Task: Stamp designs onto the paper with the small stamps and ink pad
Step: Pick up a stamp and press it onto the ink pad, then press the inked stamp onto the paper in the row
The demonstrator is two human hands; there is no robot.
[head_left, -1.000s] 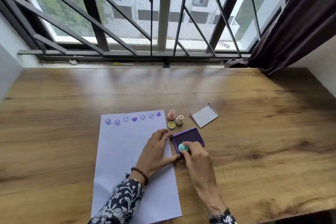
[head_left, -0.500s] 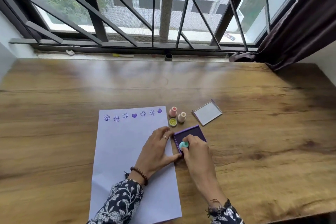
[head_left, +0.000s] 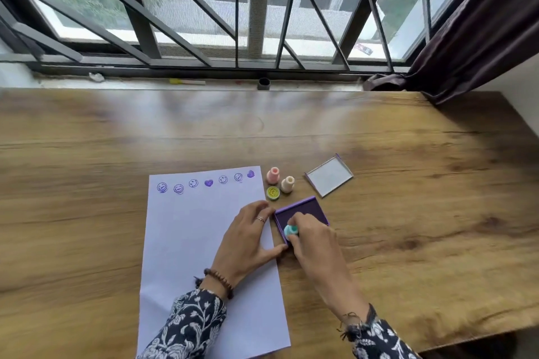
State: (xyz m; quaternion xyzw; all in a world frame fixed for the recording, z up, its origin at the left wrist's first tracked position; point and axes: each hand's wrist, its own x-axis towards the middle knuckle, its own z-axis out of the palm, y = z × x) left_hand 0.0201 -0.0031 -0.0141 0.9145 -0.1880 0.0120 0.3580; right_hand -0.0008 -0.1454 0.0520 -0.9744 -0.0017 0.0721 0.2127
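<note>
A white sheet of paper (head_left: 192,242) lies on the wooden table (head_left: 87,183), with a row of several purple smiley and heart prints along its top edge. To its right sits the open purple ink pad (head_left: 312,208). My right hand (head_left: 315,245) pinches a small teal stamp (head_left: 290,231) down on the pad's near left part. My left hand (head_left: 248,239) lies flat on the paper's right edge, its thumb and fingers touching the pad's left side. Two pink stamps (head_left: 273,175) (head_left: 287,184) and a yellow stamp (head_left: 273,192) stand just beyond the pad.
The ink pad's clear lid (head_left: 329,175) lies beyond the pad to the right. A barred window and its sill (head_left: 204,83) run along the table's far edge, and a dark curtain (head_left: 472,32) hangs at the right. The table's near right edge falls off around (head_left: 481,341).
The camera has tilted down a little, so everything sits lower in view. My right hand with the teal stamp stays on the ink pad; my left hand has not shifted.
</note>
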